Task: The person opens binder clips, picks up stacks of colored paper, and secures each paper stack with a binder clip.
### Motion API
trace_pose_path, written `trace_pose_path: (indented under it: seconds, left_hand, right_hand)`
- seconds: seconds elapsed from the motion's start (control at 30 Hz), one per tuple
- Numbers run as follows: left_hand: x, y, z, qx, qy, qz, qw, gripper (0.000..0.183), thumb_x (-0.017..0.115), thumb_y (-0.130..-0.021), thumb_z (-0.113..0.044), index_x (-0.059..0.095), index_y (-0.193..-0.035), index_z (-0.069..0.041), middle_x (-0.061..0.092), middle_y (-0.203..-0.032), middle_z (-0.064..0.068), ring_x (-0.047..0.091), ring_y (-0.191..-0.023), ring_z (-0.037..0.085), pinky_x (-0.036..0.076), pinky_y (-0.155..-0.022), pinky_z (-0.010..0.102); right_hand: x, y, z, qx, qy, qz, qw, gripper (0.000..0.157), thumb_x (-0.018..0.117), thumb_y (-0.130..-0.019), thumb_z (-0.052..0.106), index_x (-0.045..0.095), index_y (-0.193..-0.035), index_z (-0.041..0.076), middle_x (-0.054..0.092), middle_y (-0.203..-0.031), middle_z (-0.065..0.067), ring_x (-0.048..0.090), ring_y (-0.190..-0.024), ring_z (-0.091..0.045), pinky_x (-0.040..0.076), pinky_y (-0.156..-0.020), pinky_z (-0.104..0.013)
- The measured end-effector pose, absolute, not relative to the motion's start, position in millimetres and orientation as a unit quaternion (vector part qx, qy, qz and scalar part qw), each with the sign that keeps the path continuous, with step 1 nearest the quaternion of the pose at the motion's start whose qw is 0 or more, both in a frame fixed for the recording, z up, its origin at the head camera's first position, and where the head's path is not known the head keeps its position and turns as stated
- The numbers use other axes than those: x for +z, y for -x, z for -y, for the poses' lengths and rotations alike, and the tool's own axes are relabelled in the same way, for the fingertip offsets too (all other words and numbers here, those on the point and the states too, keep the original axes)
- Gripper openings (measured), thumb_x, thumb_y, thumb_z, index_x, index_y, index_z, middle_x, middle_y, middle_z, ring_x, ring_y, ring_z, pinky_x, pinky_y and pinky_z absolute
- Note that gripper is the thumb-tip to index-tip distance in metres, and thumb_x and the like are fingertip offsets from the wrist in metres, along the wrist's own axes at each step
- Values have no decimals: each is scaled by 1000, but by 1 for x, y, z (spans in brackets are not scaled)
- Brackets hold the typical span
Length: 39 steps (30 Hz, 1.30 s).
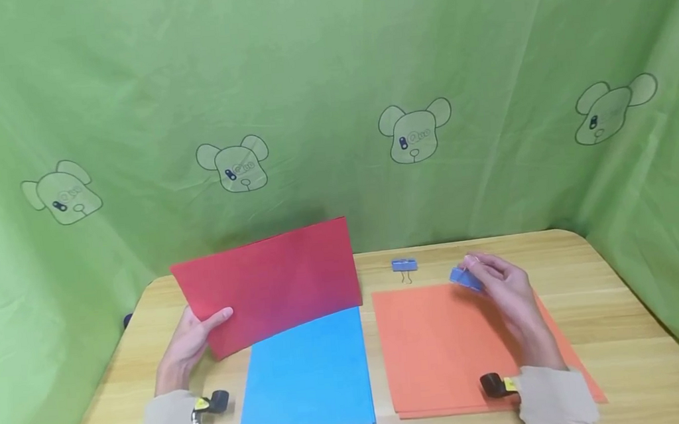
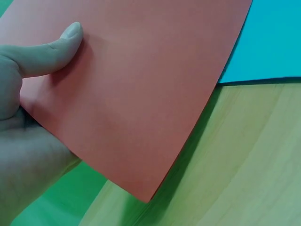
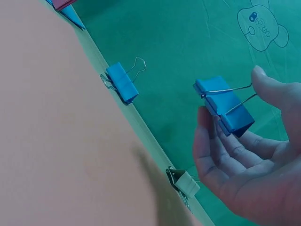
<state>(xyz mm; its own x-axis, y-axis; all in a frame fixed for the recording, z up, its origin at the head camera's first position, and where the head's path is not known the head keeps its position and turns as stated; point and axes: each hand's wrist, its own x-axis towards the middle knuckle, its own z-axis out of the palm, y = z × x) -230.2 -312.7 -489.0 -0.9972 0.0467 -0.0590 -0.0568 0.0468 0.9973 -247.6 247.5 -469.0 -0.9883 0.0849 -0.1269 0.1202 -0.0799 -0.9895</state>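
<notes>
My left hand [image 1: 196, 335] grips the lower left corner of the red paper [image 1: 273, 284], thumb across its front and the other fingers hidden behind. The paper is raised and tilted, covering the far part of the blue paper [image 1: 311, 380] on the table. In my right hand [image 1: 503, 285] is a blue binder clip [image 3: 225, 103]. The right wrist view shows my thumb on its wire handle and my fingers curled underneath. This hand is above the far right part of the orange paper [image 1: 434, 351].
A second blue binder clip [image 1: 404, 265] lies on the wooden table [image 1: 612, 323] beyond the orange paper. In the right wrist view, a pale binder clip [image 3: 186, 182] sits farther along the table's far edge. A green curtain [image 1: 317, 74] with bear-head drawings surrounds the back and sides.
</notes>
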Motion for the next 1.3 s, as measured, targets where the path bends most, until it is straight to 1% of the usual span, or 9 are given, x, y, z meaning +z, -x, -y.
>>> trace_pose_path:
  seconds: [0.2,0.43,0.57,0.73,0.83,0.93,1.1,1.2,1.3]
  left_hand:
    - [-488,229,311,684,30,-728,36,52,75,-94,-10,48,-138,-16,63,-124,-6,61,-114,14,46,-99,30]
    - [-487,229,312,677,45,-733,45,55,76,-94,-15,46,-140,-17,62,-126,-5,61,-116,14,47,-99,31]
    - [-484,229,311,675,54,-734,42,53,75,-95,-17,47,-139,-15,65,-122,-5,62,-114,14,46,-99,32]
    - [-481,227,310,672,63,-737,38,46,74,-96,-17,50,-135,-12,67,-115,-9,63,-109,12,46,-98,29]
    - [-480,227,310,673,62,-736,39,42,74,-96,-16,52,-131,-11,68,-113,-8,64,-107,12,47,-97,28]
    - [-480,228,311,670,61,-739,40,41,74,-95,-16,53,-130,-10,68,-113,-8,64,-107,11,46,-97,28]
    - [-481,229,311,669,68,-739,47,47,75,-95,-20,51,-135,-13,66,-118,-6,61,-111,13,43,-101,31]
    - [-481,229,311,672,74,-735,50,50,76,-94,-22,50,-137,-14,64,-120,-4,60,-112,15,43,-101,33]
    - [-481,229,310,674,77,-733,51,50,77,-94,-22,50,-136,-14,64,-119,-3,61,-110,16,44,-99,34]
  right_hand:
    - [-469,247,-248,-693,-87,-715,27,73,76,-95,37,44,-149,-1,69,-105,19,65,-99,1,55,-84,-18]
    - [-466,247,-248,-661,-90,-745,31,73,80,-91,37,48,-144,0,68,-104,17,66,-96,0,55,-81,-20]
    - [-465,245,-248,-645,-82,-759,35,72,83,-88,36,50,-142,1,68,-110,12,65,-99,-1,54,-83,-20]
    - [-463,242,-246,-617,-65,-784,29,68,87,-84,36,55,-137,6,69,-120,4,65,-103,-2,53,-86,-18]
    - [-463,242,-244,-609,-56,-791,19,65,87,-83,36,57,-133,7,70,-120,2,66,-102,-2,53,-85,-17]
    - [-464,242,-243,-641,-41,-766,6,63,88,-84,27,56,-131,1,73,-117,-1,69,-100,-4,54,-83,-18]
    - [-467,243,-241,-702,-24,-712,-19,61,89,-81,10,54,-128,-6,75,-113,-7,73,-96,-7,57,-81,-20]
    - [-466,245,-239,-693,-41,-719,-29,60,89,-81,16,55,-126,-3,76,-111,-5,73,-94,-7,56,-79,-18]
    - [-464,246,-239,-658,-72,-748,-39,57,88,-83,30,57,-123,4,78,-107,2,72,-94,-5,54,-79,-16]
